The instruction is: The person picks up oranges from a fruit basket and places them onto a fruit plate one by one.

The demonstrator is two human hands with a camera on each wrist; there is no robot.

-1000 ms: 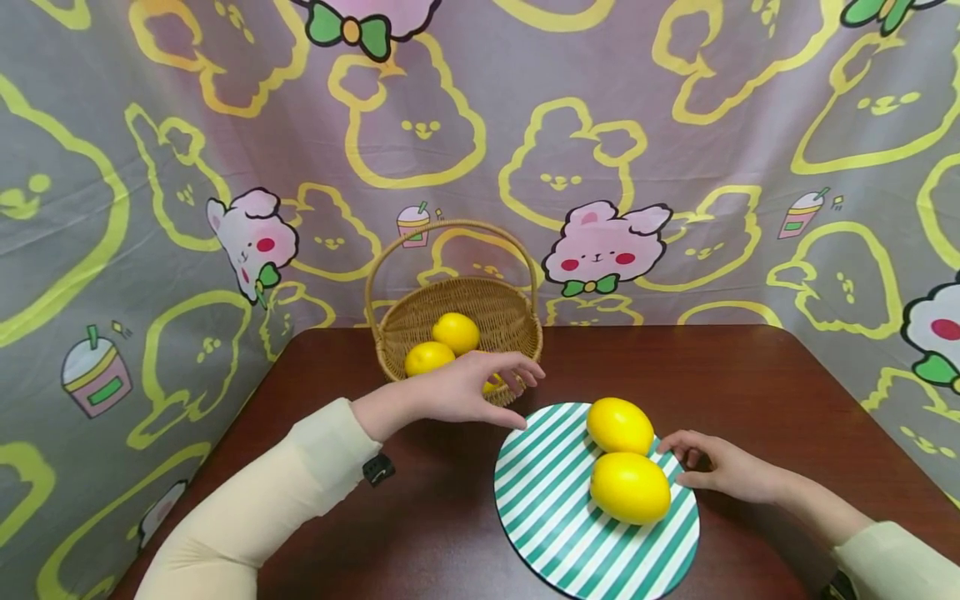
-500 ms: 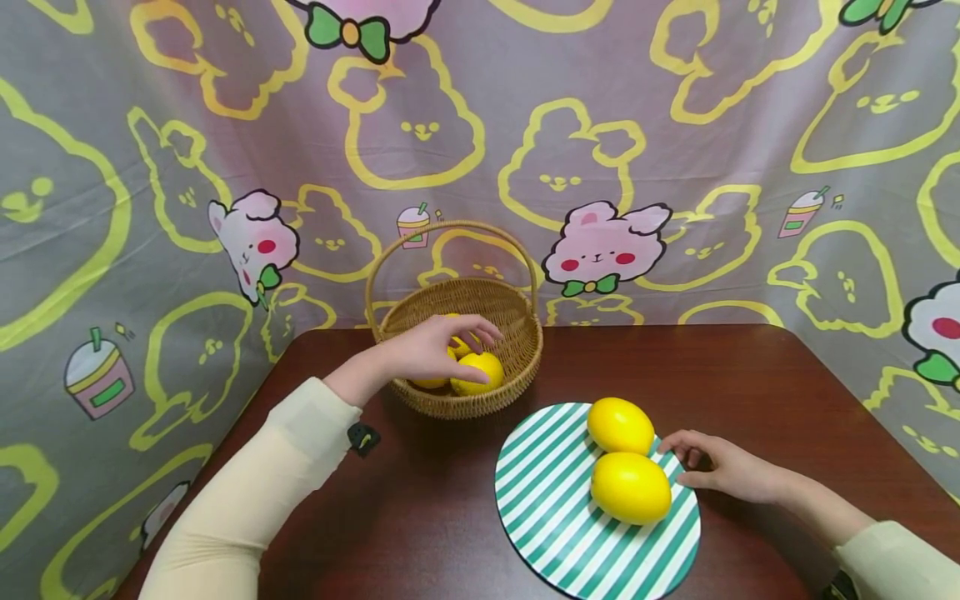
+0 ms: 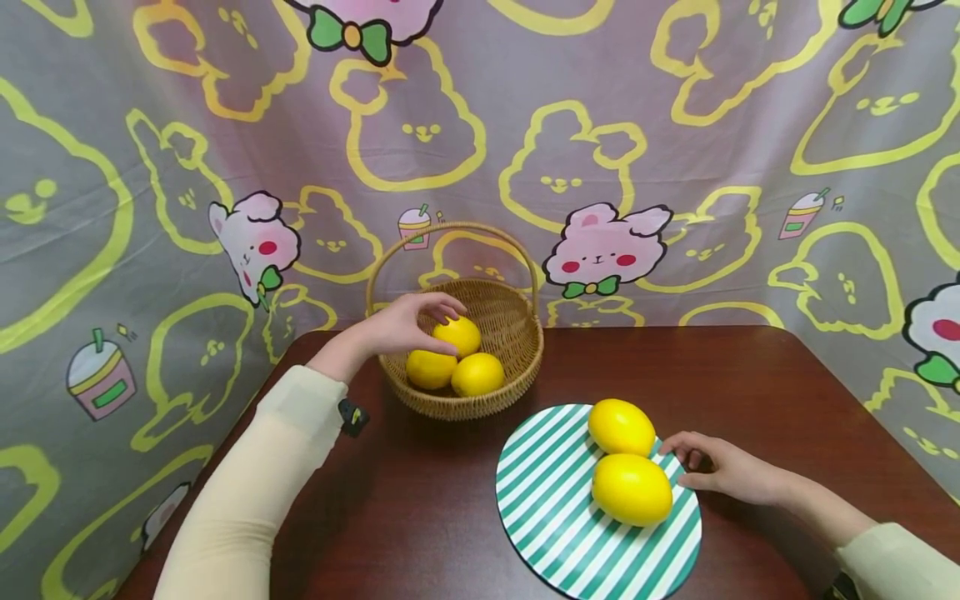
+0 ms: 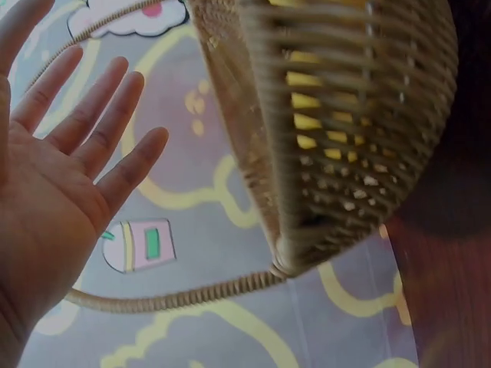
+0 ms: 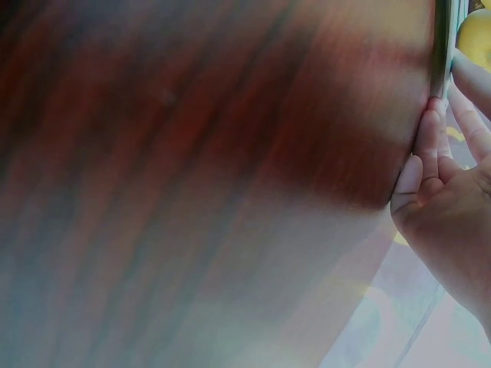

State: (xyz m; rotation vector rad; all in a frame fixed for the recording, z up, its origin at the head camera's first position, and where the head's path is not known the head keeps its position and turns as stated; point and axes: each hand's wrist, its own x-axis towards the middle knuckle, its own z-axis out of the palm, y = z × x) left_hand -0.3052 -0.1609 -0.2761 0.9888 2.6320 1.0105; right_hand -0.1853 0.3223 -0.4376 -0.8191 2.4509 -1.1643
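The left hand [image 3: 408, 325] is bare and released, at the left side of the basket [image 3: 506, 325]; in the left wrist view its palm is empty, the fingers extended and spread, apart from the basket's rim. In the head view its thumb passes in front of the lemons, though whether it touches one there I cannot tell. Three lemons lie inside the basket, bunched together — the back lemon [image 3: 461, 336], the left lemon [image 3: 430, 372] and the right lemon [image 3: 478, 375]. The basket is woven, stands upright at the back of the bench [image 3: 405, 517], and its tall handle [image 3: 457, 225] arches over it. Nearer, to the right, a round disc [image 3: 540, 492] with green and white stripes lies flat on the bench. On its right half sit two more lemons, side by side — the far lemon [image 3: 621, 427] and the near lemon [image 3: 632, 490]. The right hand [image 3: 716, 471] holds no lemon; its fingers are loosely bent at the disc's right edge, just beside the two lemons, and a firm touch on that edge is hard to tell. Both arms wear pale sleeves [image 3: 247, 492]. Behind the bench hangs a grey cloth [image 3: 705, 158] printed with yellow-outlined cartoon animals.
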